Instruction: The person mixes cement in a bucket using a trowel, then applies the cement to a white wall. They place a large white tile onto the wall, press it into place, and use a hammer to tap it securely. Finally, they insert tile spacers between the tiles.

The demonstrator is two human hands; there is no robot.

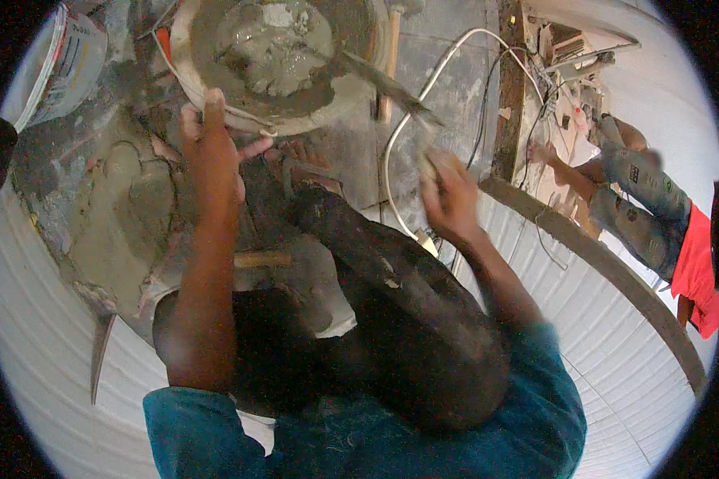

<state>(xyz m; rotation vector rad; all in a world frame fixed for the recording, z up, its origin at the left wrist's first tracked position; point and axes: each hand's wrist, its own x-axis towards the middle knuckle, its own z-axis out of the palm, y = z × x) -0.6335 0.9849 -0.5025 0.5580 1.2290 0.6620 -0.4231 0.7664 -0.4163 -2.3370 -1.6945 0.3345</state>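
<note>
A round basin (359,100) with a mortar-crusted rim stands at the top of the head view. Wet grey mortar (276,48) lies heaped inside it. My left hand (212,148) is closed on the near left of the basin's rim, with the thumb up along its outside. Out to the right, my right hand (449,191) grips the lower end of a long, flat, mortar-smeared tool (387,86). The tool slants up and left over the rim, its far end reaching to the mortar. Motion blurs its handle, so its exact kind is unclear.
A white bucket (72,68) stands at upper left, with spread mortar (120,231) below it. A wooden-handled hammer (391,60) lies right of the basin, near a looping white cable (391,152). Another person (647,207) sits beyond a wooden beam (507,104).
</note>
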